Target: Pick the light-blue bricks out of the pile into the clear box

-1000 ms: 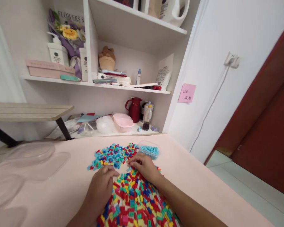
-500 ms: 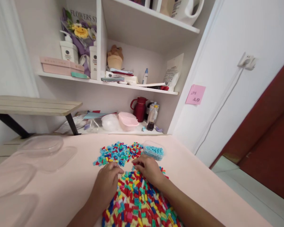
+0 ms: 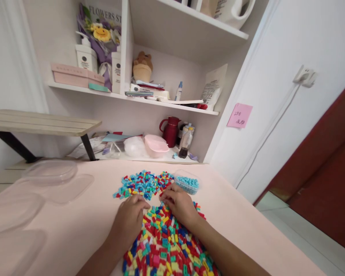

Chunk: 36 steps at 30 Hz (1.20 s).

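Observation:
A large heap of small multicoloured building bricks point(image 3: 166, 245) spreads over the pink table in front of me. My left hand point(image 3: 130, 214) rests at its upper left edge, fingers curled together and thumb pointing right. My right hand point(image 3: 179, 203) is at the heap's upper right edge, fingertips bent down and drawn together. Whether either hand holds a brick is hidden. Beyond the hands lies a smaller, mostly blue pile of bricks point(image 3: 143, 183). Just past my right hand stands a clear plastic box point(image 3: 199, 180) with light blue bricks point(image 3: 188, 181) inside.
Clear plastic containers and lids point(image 3: 50, 170) lie on the left of the table point(image 3: 86, 226), by a wooden stand point(image 3: 46, 122) with black legs. At the back, a shelf holds a pink bowl point(image 3: 156, 145), a dark red jug point(image 3: 170, 131) and a bottle point(image 3: 185, 143).
The view has shifted slightly. My right hand's fingers have drawn in a little at the heap's top edge; my left hand stays almost where it was.

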Available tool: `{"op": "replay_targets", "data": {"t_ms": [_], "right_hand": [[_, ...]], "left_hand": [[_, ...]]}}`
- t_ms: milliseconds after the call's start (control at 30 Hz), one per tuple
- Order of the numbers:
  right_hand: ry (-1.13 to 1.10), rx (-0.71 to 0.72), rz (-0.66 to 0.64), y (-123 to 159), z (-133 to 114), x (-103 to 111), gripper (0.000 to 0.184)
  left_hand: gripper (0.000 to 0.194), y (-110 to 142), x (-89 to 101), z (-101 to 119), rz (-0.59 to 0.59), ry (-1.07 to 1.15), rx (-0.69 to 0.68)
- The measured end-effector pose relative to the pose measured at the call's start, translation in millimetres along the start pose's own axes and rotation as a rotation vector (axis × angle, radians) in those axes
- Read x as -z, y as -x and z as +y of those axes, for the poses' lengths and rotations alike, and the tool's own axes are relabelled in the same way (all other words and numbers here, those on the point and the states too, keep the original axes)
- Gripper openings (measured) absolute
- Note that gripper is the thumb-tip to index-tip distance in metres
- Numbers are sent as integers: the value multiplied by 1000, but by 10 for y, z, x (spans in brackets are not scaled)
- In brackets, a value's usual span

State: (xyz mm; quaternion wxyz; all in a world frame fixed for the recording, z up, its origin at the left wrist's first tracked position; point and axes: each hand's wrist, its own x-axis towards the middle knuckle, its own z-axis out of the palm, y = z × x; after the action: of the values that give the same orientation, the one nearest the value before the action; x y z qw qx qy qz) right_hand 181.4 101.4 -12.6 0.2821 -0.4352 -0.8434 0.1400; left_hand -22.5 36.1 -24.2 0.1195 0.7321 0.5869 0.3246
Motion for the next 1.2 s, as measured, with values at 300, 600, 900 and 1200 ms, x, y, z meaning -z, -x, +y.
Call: {"op": "replay_targets", "data": {"t_ms": [300,600,900,1200], "right_hand": [[-152,59,-49,-49,120,-26,22],[-140,95,-87,-53,102,30,17],[22,23,-22,-15,-21,-12,18],[-50,10,-40,-38,69,-35,14]], "left_hand": [[40,-12,13,25,-7,-1,10],[40,-2,-16,-4,6,-19,-3],[41,3,-13,12,13,-17,-1],[40,9,-5,11,14,6,6]]}}
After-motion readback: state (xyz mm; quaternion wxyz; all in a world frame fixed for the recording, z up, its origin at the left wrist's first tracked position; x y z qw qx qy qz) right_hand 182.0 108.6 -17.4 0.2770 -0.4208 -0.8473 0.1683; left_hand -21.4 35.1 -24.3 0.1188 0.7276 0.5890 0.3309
